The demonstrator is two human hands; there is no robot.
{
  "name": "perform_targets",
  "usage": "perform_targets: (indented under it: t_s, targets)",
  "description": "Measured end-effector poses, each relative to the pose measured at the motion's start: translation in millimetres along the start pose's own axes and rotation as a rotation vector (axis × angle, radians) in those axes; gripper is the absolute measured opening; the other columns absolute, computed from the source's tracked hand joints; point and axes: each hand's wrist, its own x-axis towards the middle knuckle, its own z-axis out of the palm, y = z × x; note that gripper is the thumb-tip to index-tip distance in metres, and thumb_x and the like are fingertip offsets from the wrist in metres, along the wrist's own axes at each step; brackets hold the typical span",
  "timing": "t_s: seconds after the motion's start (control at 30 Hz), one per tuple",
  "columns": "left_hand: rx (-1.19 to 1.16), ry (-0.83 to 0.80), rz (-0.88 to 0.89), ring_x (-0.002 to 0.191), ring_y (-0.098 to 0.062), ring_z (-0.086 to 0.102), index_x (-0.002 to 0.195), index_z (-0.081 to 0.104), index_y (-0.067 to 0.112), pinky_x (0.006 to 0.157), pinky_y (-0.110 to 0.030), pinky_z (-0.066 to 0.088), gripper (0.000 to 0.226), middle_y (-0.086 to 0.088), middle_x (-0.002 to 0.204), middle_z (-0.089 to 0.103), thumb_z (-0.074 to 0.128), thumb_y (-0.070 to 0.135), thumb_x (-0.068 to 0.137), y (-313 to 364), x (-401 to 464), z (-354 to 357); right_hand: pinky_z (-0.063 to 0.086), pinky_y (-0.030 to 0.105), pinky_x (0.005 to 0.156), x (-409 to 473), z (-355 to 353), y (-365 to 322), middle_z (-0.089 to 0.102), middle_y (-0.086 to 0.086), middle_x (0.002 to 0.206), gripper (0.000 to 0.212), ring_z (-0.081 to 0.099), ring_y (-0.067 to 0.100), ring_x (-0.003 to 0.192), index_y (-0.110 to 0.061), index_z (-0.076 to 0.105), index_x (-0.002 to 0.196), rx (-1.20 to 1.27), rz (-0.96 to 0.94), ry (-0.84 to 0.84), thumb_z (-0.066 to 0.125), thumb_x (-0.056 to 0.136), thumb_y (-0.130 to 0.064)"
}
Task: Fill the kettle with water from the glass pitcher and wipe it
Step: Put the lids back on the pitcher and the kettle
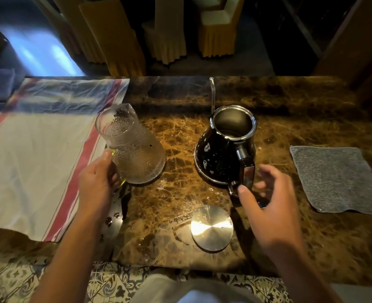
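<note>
A textured glass pitcher [132, 147] stands on the brown marble table [180, 132], left of centre. My left hand [97, 182] is closed around its handle. The black kettle [222, 149] sits to the right with its top open, a thin spout pointing away and water drops on its side. Its round metal lid [211, 228] lies flat on the table in front of it. My right hand [270, 197] hovers with fingers spread just right of the kettle's handle [245, 169], blurred, holding nothing. A grey cloth [335, 180] lies flat at the right.
A white cloth with red stripes [38, 154] covers the table's left part. Water is spilled on the marble around the lid and between pitcher and kettle. Covered chairs [165, 33] stand beyond the far edge. Patterned floor tiles show below the near edge.
</note>
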Motion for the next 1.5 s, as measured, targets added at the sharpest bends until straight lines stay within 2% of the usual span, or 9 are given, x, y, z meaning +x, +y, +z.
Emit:
perform_targets:
  t_s: [0.17, 0.23, 0.33, 0.47, 0.63, 0.97, 1.1, 1.37, 1.5]
  targets:
    - [0.067, -0.062, 0.025, 0.048, -0.015, 0.041, 0.063, 0.048, 0.017, 0.05, -0.027, 0.036, 0.054, 0.004, 0.052, 0.046, 0.047, 0.051, 0.105, 4, 0, -2, 0.059, 0.043, 0.077, -20, -8, 4, 0.055, -0.009, 0.113, 0.04, 0.062, 0.009, 0.095, -0.034, 0.051, 0.123, -0.048, -0.036, 0.06, 0.07, 0.089, -0.037]
    - [0.048, -0.121, 0.03, 0.044, -0.012, 0.041, 0.063, 0.047, 0.016, 0.046, -0.023, 0.036, 0.053, 0.005, 0.049, 0.045, 0.046, 0.048, 0.105, 5, 2, -5, 0.056, 0.032, 0.081, -30, 2, 1, 0.051, -0.021, 0.119, 0.035, 0.058, -0.003, 0.1, -0.04, 0.054, 0.123, -0.147, -0.086, -0.04, 0.067, 0.091, -0.044]
    - [0.037, -0.218, 0.05, 0.041, -0.005, 0.041, 0.063, 0.046, 0.014, 0.042, -0.016, 0.036, 0.053, 0.006, 0.048, 0.044, 0.044, 0.047, 0.104, 8, 4, -9, 0.037, 0.02, 0.101, -48, 27, -5, 0.032, -0.034, 0.142, 0.061, 0.038, -0.014, 0.123, -0.052, 0.042, 0.142, -0.302, -0.136, -0.236, 0.061, 0.085, -0.061]
    - [-0.062, -0.397, 0.047, 0.041, -0.004, 0.036, 0.062, 0.042, 0.017, 0.042, -0.015, 0.032, 0.053, 0.009, 0.048, 0.04, 0.044, 0.063, 0.088, 8, 11, -17, 0.026, 0.048, 0.123, -65, 59, -10, 0.0, -0.028, 0.167, 0.087, 0.012, 0.005, 0.153, -0.06, 0.015, 0.153, -0.558, -0.094, -0.385, 0.055, 0.079, -0.078]
    - [-0.186, -0.56, 0.013, 0.045, -0.008, 0.033, 0.057, 0.047, 0.024, 0.044, -0.019, 0.028, 0.055, 0.008, 0.05, 0.039, 0.04, 0.066, 0.092, -6, 26, -30, 0.021, 0.052, 0.125, -77, 79, -4, -0.001, -0.018, 0.171, 0.072, 0.0, 0.013, 0.159, -0.058, 0.028, 0.151, -0.605, -0.072, -0.354, 0.068, 0.092, -0.053]
    - [-0.12, -0.568, 0.069, 0.047, -0.007, 0.036, 0.063, 0.044, 0.017, 0.046, -0.016, 0.033, 0.058, 0.008, 0.051, 0.041, 0.029, 0.044, 0.112, -8, 34, -40, 0.052, 0.044, 0.102, -64, 88, -41, 0.057, -0.016, 0.139, 0.062, 0.057, 0.017, 0.127, -0.043, 0.057, 0.134, -0.519, -0.106, -0.174, 0.072, 0.076, -0.06]
    - [-0.119, -0.568, 0.089, 0.048, -0.011, 0.037, 0.065, 0.049, 0.012, 0.047, -0.018, 0.033, 0.06, -0.003, 0.056, 0.04, 0.029, 0.043, 0.112, -7, 30, -36, 0.048, 0.022, 0.097, -42, 85, -100, 0.053, -0.03, 0.131, 0.059, 0.052, -0.012, 0.114, -0.044, 0.055, 0.135, -0.299, -0.33, -0.09, 0.077, 0.081, -0.052]
    - [-0.185, -0.54, 0.089, 0.049, -0.011, 0.035, 0.07, 0.051, 0.012, 0.048, -0.022, 0.031, 0.053, -0.002, 0.059, 0.036, 0.034, 0.038, 0.113, -4, 19, -35, 0.054, 0.036, 0.099, 24, 132, -186, 0.055, -0.007, 0.134, 0.071, 0.057, 0.01, 0.12, -0.028, 0.052, 0.144, -0.234, -0.637, -0.024, 0.079, 0.083, -0.052]
    - [-0.183, -0.519, 0.089, 0.046, -0.007, 0.033, 0.06, 0.045, 0.019, 0.046, -0.022, 0.028, 0.057, 0.007, 0.052, 0.035, 0.034, 0.037, 0.113, -5, 16, -35, 0.048, 0.021, 0.101, 40, 156, -191, 0.047, -0.003, 0.133, 0.076, 0.049, -0.002, 0.118, -0.025, 0.05, 0.146, -0.273, -0.698, -0.046, 0.081, 0.081, -0.05]
